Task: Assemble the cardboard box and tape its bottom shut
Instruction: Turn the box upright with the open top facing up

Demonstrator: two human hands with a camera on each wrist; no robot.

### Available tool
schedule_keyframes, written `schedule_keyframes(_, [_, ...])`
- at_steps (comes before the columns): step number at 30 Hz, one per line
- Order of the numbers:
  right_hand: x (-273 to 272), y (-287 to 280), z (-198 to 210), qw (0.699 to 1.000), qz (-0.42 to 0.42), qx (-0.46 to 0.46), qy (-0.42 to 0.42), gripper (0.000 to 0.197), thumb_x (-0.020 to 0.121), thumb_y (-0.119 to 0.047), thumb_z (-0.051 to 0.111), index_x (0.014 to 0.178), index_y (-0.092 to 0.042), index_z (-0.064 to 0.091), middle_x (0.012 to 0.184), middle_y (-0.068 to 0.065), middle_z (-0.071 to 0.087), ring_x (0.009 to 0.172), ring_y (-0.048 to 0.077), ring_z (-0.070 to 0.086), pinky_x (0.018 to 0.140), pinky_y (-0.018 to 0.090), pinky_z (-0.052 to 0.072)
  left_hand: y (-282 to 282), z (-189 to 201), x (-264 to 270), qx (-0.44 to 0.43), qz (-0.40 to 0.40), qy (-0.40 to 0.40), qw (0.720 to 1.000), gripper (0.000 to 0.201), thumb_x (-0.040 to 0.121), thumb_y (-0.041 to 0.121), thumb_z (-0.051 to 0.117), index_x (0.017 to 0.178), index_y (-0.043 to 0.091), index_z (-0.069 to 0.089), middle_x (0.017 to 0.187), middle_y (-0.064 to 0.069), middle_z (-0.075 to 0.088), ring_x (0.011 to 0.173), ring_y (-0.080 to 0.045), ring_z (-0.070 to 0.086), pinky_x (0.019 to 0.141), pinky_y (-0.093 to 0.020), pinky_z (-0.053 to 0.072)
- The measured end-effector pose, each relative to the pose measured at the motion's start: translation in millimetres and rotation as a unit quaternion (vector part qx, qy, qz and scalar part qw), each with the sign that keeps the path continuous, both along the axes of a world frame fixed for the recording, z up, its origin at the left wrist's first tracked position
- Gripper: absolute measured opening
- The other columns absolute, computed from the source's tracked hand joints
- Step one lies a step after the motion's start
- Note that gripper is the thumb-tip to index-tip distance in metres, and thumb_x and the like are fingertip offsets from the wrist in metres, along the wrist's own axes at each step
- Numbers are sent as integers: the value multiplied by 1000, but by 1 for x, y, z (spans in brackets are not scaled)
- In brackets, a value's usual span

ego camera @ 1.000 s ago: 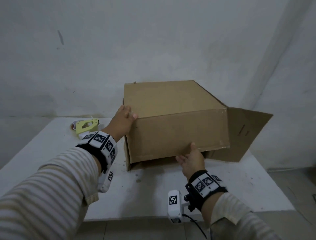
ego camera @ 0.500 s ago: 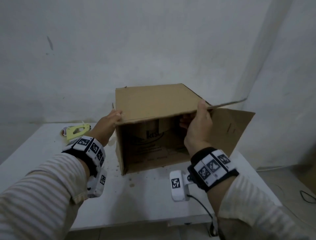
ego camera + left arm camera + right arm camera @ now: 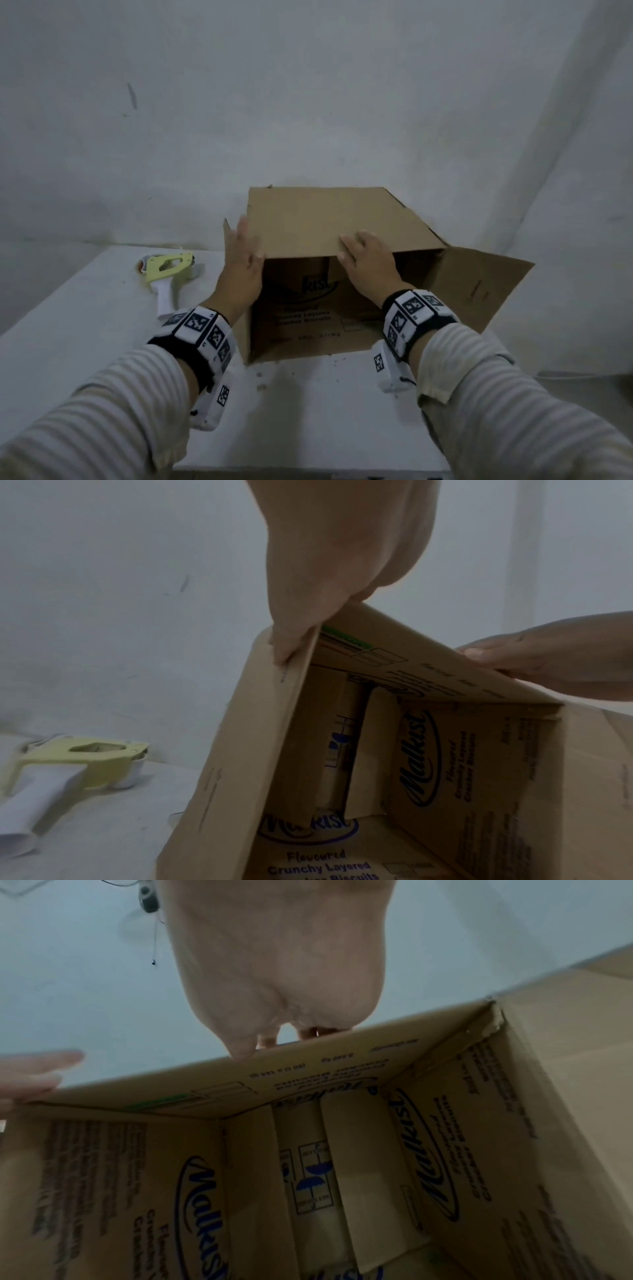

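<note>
table: white top; we list it as bearing everything below.
box: on its side at the table's middle, open end facing us, right flap swung outward.
left hand: released, straight fingers along the box's top left corner.
right hand: released, flat on the top panel's near edge.
dispenser: yellow-green, lying left of the box, apart.

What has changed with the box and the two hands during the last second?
The right hand lifted the near flap from hanging down over the opening to level, and now rests on its edge. The cardboard box now shows its open inside. The left hand shifted from the top corner to the left flap. The tape dispenser and the right flap stayed as they were.
</note>
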State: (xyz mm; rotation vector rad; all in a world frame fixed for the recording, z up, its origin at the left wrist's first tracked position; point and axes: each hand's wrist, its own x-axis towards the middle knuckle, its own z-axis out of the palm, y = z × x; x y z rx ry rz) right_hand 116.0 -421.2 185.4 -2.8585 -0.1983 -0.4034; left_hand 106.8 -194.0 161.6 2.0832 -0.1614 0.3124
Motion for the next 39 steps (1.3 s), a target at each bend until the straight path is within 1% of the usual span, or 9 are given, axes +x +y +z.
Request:
schedule_keyframes(5, [5,-12,-3,1000,20,-17,-10,45,100,-34,35,143,-20,37,151,13,32,140,29,26,116,38,20,-25,-7,4,64,66,-17,996,41,94,26,52,134,23,49,159,-11,6,147,-28,12,120,-43,20])
schedule_keyframes(11, [0,-56,-8,992,-47,96,-60,42,93,-24,52,133,-13,47,146,12,35,137,29,26,116,39,20,-23,-9,13,65,85,-55,993,48,88,-7,48,130,16,52,155,-17,12,144,-34,18,116,-40,27])
schedule_keyframes(18, [-5,-94,-31,952,-184,225,-95,56,83,-13,58,134,-23,37,158,10,-16,145,33,-7,119,48,15,-12,-11,17,66,120,-71,988,63,76,-27,35,122,10,58,153,-19,18,142,-35,23,108,-29,26])
schedule_keyframes(23, [-5,-105,-19,929,-221,281,-94,59,89,-12,55,143,-19,32,158,12,-20,145,33,7,112,30,21,-7,-15,24,74,125,-75,987,66,74,-30,33,120,9,60,153,-20,19,142,-36,22,105,-27,25])
schedule_keyframes(25, [2,-110,-20,927,-215,292,-97,54,87,-11,54,139,-16,37,159,14,-12,145,34,9,115,30,17,-6,-15,25,77,124,-75,986,66,74,-30,33,120,8,60,153,-19,18,142,-35,23,104,-24,25])
schedule_keyframes(27, [10,-114,-25,919,-182,337,-98,44,85,-8,50,129,-12,43,155,15,16,138,35,27,104,42,37,-6,-15,25,78,122,-83,986,66,74,-31,32,120,7,60,153,-20,18,141,-35,23,105,-23,24])
schedule_keyframes(28, [12,-115,-27,916,-167,355,-85,41,86,-5,47,126,-12,43,145,16,33,128,35,40,104,35,38,-5,-15,25,81,121,-83,986,66,74,-31,32,120,7,60,153,-20,18,141,-35,23,104,-23,25])
schedule_keyframes(30, [13,-119,-33,918,-159,357,-69,38,89,-2,42,125,-15,42,127,16,52,107,36,54,80,34,43,-4,-15,24,91,123,-76,985,67,74,-30,34,122,10,59,154,-19,17,141,-36,24,103,-24,27])
schedule_keyframes(39, [9,-122,-43,921,-178,345,-31,57,96,-8,37,147,-23,19,94,19,64,83,36,61,66,33,41,-8,-20,6,131,136,-58,980,72,80,-19,47,138,22,41,158,-16,8,133,-41,35,90,-35,40])
